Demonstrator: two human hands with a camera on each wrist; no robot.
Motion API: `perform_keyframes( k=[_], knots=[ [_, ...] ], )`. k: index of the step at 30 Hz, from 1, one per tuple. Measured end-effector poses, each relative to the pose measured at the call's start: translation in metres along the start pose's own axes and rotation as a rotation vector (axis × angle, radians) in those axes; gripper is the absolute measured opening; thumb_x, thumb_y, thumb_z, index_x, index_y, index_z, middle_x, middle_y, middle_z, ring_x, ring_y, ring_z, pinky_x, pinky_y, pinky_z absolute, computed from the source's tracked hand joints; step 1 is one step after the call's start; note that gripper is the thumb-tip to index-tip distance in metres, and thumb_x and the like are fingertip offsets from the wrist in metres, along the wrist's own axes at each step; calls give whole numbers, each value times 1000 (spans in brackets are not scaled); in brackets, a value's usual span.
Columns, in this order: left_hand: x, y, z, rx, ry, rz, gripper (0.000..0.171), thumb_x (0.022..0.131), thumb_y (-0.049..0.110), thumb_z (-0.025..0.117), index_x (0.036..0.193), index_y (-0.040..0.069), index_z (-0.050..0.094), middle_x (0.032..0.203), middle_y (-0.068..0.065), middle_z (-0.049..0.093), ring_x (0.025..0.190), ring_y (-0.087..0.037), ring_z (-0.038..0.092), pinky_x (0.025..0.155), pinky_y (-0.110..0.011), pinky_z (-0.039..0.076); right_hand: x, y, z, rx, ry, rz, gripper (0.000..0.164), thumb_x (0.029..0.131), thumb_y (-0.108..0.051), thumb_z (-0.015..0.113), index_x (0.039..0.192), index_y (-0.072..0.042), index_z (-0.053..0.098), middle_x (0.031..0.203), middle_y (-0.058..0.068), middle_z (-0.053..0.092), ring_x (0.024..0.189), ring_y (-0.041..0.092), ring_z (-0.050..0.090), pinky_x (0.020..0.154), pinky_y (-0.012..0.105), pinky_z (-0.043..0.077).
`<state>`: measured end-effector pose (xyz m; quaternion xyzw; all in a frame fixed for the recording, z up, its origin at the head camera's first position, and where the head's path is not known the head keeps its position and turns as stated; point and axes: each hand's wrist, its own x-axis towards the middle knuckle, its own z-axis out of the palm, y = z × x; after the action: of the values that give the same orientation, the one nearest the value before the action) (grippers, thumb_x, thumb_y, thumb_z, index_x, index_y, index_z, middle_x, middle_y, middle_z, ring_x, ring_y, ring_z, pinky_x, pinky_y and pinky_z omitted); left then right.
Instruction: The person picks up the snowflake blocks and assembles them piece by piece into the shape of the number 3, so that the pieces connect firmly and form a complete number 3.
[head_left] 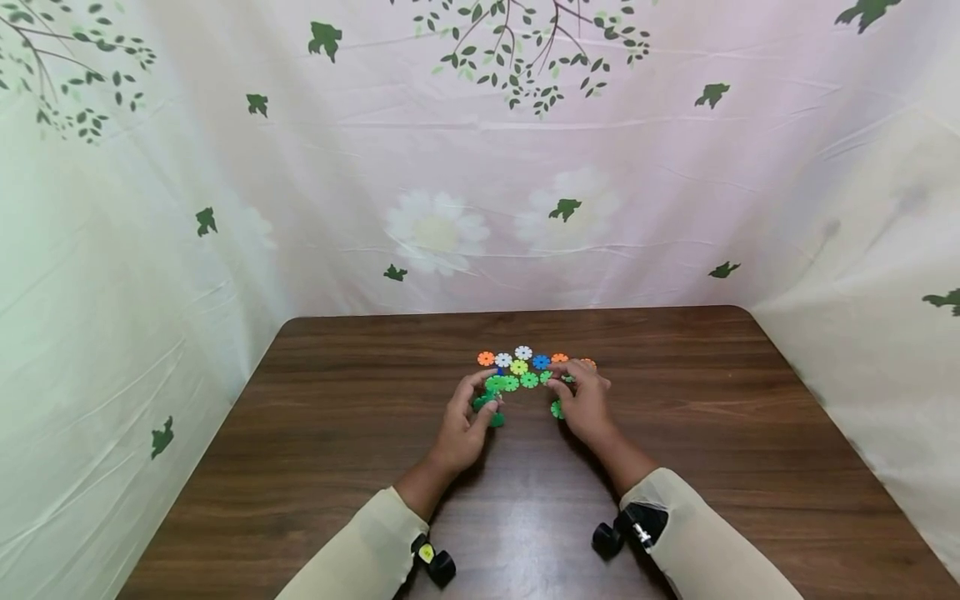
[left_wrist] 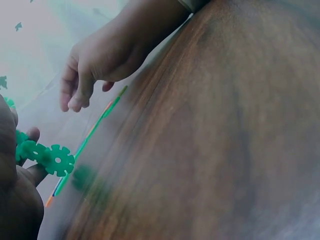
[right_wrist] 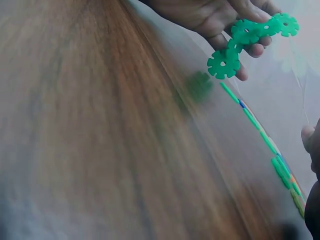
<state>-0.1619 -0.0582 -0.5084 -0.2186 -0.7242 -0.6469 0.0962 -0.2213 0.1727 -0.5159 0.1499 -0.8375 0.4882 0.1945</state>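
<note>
My left hand [head_left: 461,429] holds a short chain of green notched plastic discs [right_wrist: 247,34], joined edge to edge, between thumb and fingers. In the right wrist view the chain is raised above the table, with a disc sticking out at each end. My right hand [head_left: 587,407] is over the right end of a flat group of loose discs, its thumb and fingers apart and pointing down. Between the hands lie several light green discs [head_left: 529,380]. Another green disc [head_left: 557,409] shows beside the right thumb, partly covered by that hand.
Behind the green discs lie white discs [head_left: 522,352], a yellow disc [head_left: 518,367], a blue disc [head_left: 541,362] and orange discs [head_left: 486,358]. All are on a dark wooden table [head_left: 337,467]. A printed cloth [head_left: 480,175] hangs beyond the table's far edge.
</note>
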Motion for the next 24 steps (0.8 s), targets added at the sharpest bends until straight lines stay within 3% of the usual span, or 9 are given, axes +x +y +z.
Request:
perform_keyframes(
  k=[5, 14, 18, 24],
  knots=[
    [-1, -1, 0, 11, 6, -7, 34, 113, -1, 51, 146, -9, 48, 119, -35, 61, 108, -47, 65, 88, -29, 64, 2, 4, -4, -8, -19, 115, 19, 94, 6, 79, 114, 3, 78, 118, 20, 77, 124, 41, 61, 105, 63, 27],
    [0, 0, 1, -16, 20, -54, 28, 114, -1, 50, 140, -11, 48, 123, -42, 60, 114, -54, 64, 90, -34, 66, 5, 11, -8, -70, -42, 168, 20, 96, 2, 80, 115, -2, 78, 119, 17, 76, 125, 38, 60, 108, 68, 28],
    [0, 0, 1, 7, 34, -39, 29, 113, 0, 52, 140, -11, 49, 128, -42, 60, 115, -48, 67, 94, -30, 64, 4, 12, -9, -99, -53, 189, 20, 98, -1, 79, 118, -2, 78, 124, 18, 73, 126, 39, 56, 108, 70, 26],
    [1, -2, 2, 51, 69, 39, 28, 111, -2, 56, 137, -10, 55, 126, -38, 62, 117, -54, 66, 99, -28, 60, 6, 13, -10, -116, -65, 216, 24, 100, -5, 78, 123, 0, 77, 132, 20, 68, 133, 42, 50, 108, 70, 23]
  ],
)
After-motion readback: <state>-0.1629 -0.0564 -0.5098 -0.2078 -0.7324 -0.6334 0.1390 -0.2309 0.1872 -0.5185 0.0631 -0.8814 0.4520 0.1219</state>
